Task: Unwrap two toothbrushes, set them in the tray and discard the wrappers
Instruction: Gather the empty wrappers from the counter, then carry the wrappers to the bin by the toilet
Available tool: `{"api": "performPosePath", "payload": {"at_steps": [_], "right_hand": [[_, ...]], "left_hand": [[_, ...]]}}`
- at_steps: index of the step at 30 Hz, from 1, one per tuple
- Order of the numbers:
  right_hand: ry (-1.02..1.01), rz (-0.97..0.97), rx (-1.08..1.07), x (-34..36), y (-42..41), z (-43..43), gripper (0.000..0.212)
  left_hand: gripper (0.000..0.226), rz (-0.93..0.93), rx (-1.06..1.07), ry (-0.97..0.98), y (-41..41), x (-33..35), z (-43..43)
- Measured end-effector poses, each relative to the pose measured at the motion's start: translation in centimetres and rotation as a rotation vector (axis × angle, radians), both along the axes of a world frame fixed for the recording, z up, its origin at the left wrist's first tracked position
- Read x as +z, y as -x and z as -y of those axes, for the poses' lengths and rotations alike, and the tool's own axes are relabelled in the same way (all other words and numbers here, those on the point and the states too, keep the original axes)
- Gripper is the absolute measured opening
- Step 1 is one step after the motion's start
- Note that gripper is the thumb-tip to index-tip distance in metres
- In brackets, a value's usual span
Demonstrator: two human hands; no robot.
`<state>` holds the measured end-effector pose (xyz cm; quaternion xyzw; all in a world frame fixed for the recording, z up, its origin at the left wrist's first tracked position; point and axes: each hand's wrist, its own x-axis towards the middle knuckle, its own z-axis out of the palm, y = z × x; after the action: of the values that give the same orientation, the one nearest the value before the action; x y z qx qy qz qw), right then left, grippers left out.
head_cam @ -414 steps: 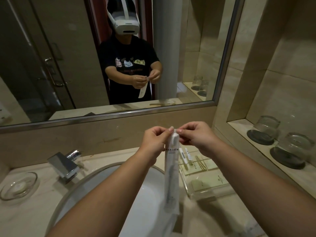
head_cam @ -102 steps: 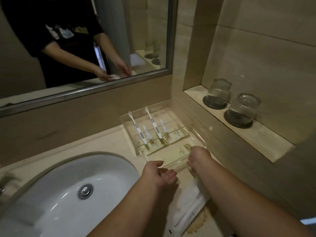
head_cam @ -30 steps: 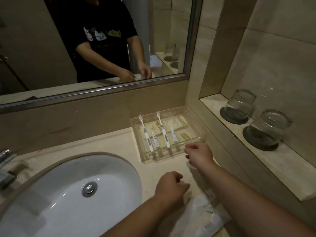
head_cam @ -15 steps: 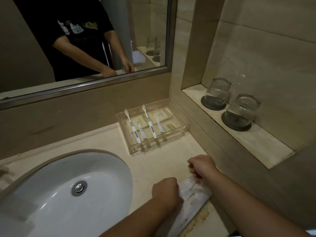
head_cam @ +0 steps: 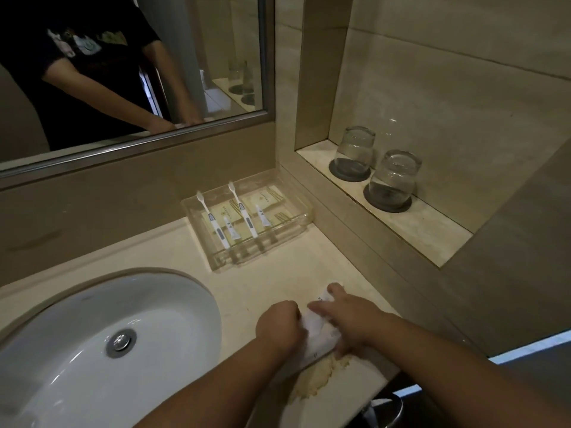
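Two unwrapped white toothbrushes [head_cam: 213,220] [head_cam: 244,211] lie side by side in the clear tray [head_cam: 296,225] at the back of the counter, heads pointing to the wall. The white wrappers [head_cam: 318,333] lie bunched on the counter near its front edge. My left hand [head_cam: 278,327] has its fingers curled onto their left side. Spread over their right side is my right hand [head_cam: 349,319], fingers on top and thumb at the near edge. Most of the wrappers are hidden under my hands.
Small toothpaste tubes [head_cam: 262,216] and sachets share the tray. The white basin [head_cam: 102,335] fills the left. Two upturned glasses [head_cam: 355,152] [head_cam: 397,180] stand in the wall niche. A rough yellowish patch [head_cam: 318,378] marks the counter's front edge.
Both hands have closed in on the wrappers, drawing them together. My right hand went from a fist at their far end to spread over them. The view shifted slightly.
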<state>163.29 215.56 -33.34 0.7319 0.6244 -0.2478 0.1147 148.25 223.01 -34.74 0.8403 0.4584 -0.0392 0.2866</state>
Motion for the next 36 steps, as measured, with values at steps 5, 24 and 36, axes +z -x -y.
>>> {"api": "performPosePath", "payload": {"at_steps": [5, 24, 36], "right_hand": [[-0.084, -0.025, -0.105, 0.6, -0.8, -1.1, 0.069], [-0.034, -0.646, -0.355, 8.1, -1.0, -6.6, 0.029], [0.108, -1.284, -0.244, 12.6, 15.3, -15.6, 0.012]], "left_hand": [[0.045, 0.027, 0.002, -0.011, 0.1, 0.7, 0.1], [0.018, 0.261, 0.238, 0.235, 6.0, 8.5, -8.1], [0.02, 1.097, 0.972, 0.315, 25.7, 14.2, -3.1]]}}
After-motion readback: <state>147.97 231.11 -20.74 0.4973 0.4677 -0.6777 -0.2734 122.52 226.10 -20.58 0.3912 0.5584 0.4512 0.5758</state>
